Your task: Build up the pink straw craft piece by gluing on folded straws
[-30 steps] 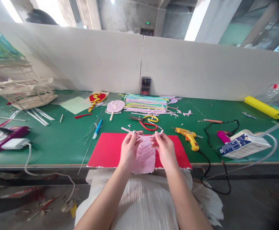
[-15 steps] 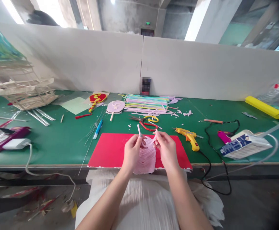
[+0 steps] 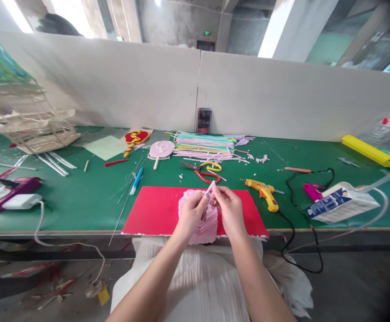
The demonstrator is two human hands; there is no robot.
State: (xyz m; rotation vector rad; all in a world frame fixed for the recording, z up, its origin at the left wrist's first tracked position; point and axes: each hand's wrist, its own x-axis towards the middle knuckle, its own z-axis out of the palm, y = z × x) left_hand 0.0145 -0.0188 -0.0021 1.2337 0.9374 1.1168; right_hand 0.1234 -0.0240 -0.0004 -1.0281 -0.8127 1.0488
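Over the red board (image 3: 154,210), a short pale pink pipe cleaner (image 3: 211,185) is pinched between my two hands. My left hand (image 3: 194,209) grips it from the left with its upper end sticking out. Fingertips of my right hand (image 3: 227,206) are closed at that upper end, close against the left fingers; part of the piece is hidden there. Below both hands lies a pale pink ridged panel (image 3: 205,230) made of strips side by side, partly covered by the hands. It reaches the board's front edge.
Scissors (image 3: 208,177) lie beyond the board, before a pile of pastel pipe cleaners (image 3: 203,145). A pink fan shape (image 3: 161,150) and a red-yellow fan (image 3: 136,137) lie left. A blue pen-like tool (image 3: 136,180), yellow glue gun (image 3: 264,192) and carton (image 3: 342,205) flank the board.
My hands have come together; the left-hand piece now leans right, its tip meeting the right fingertips. More of the pink panel's upper left shows.
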